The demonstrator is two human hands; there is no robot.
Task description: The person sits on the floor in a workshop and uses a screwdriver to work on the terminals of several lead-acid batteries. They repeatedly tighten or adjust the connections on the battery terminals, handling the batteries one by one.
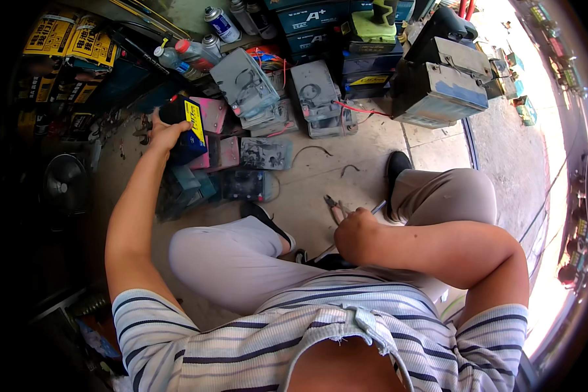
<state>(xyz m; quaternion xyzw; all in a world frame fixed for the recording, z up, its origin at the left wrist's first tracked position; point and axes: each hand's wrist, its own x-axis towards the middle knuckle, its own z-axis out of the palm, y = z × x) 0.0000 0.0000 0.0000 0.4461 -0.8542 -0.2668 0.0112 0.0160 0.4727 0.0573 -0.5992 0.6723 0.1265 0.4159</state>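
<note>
Out to the left, my left hand (166, 136) is closed on a dark blue battery (188, 149) with a yellow label. The battery is among pink, teal and grey used batteries (265, 153) on the floor. My right hand (359, 235) is curled in front of my body, gripping a pair of pliers (335, 208) with reddish handles; their jaws point away from me. A thin grey rod (378, 207) shows just beyond this fist, and I cannot tell if the hand holds it too. Short pieces of dark cable (349, 169) lie on the tiles ahead.
Dusty grey batteries (245, 85) are stacked ahead, some joined by red wire (366, 111). A large grey battery (441, 95) stands at far right. Bottles (193, 52) and spray cans (221, 25) line the back. Yellow-black boxes (91, 40) are at far left, above a dark round fan-like object (65, 183).
</note>
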